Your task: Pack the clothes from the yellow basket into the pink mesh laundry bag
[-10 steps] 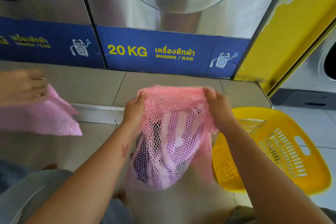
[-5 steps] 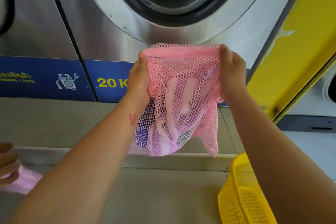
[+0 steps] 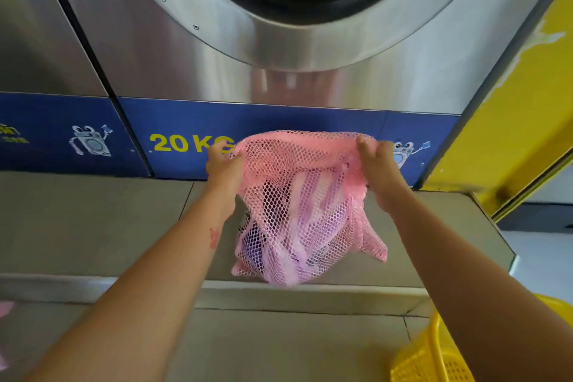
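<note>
Left hand (image 3: 224, 164) and right hand (image 3: 376, 164) are each closed on a top corner of the pink mesh bag (image 3: 305, 211), arms outstretched, holding it up before the washer (image 3: 279, 71). Fingertips are hidden in the netting. The clothes (image 3: 305, 226) inside show only as pale and purple blurs. The yellow basket (image 3: 434, 357) is cut off at lower right, partly behind the right forearm

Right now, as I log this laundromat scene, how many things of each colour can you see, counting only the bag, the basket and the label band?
Pink: 1, the pink mesh laundry bag held up by both hands.
Yellow: 1, the yellow plastic basket.
Blue: 1, the blue label band reading 20 KG.
Total: 3
</note>
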Available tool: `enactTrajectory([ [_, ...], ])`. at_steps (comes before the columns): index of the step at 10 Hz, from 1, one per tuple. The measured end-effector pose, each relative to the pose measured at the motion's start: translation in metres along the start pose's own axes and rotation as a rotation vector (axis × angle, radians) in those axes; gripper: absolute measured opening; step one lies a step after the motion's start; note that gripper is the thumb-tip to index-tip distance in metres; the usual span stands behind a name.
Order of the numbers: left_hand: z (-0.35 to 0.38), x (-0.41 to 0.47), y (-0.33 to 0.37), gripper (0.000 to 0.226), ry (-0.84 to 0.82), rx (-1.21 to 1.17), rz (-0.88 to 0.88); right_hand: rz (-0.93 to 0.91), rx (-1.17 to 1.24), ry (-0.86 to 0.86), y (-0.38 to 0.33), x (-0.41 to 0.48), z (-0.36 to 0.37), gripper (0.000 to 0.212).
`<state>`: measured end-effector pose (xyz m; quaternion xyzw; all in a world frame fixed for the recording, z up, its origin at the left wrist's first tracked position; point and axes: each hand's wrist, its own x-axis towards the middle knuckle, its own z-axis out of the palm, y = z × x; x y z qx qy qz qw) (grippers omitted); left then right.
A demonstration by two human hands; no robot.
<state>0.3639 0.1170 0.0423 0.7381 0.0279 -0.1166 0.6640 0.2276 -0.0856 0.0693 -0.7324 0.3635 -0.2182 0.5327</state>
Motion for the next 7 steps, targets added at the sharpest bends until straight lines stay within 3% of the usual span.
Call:
enactTrajectory([
  [1, 0.012, -0.011, -0.006, 0.057, 0.046, 0.577, 0.364, -0.100, -0.175, -0.001, -0.001, 0.001, 0.010, 0.044],
  [2, 0.032, -0.024, -0.015, 0.060, -0.036, 0.905, 0.583, -0.296, -0.648, 0.024, 0.015, -0.005, 0.019, 0.048],
  [3, 0.055, -0.019, -0.030, 0.059, -0.205, 1.094, 0.636, -0.460, -0.881, -0.002, 0.037, -0.006, 0.026, 0.052],
  [4, 0.066, 0.000, -0.052, 0.059, -0.313, 1.264, 0.564, -0.483, -1.114, -0.110, 0.061, 0.010, 0.032, 0.054],
  [6, 0.065, 0.022, -0.074, 0.061, -0.357, 1.483, 0.518, -0.255, -1.079, -0.255, 0.088, 0.039, 0.035, 0.056],
  [7, 0.062, 0.008, -0.052, 0.061, -0.350, 1.533, 0.517, -0.184, -1.039, -0.230, 0.071, 0.034, 0.016, 0.055],
])
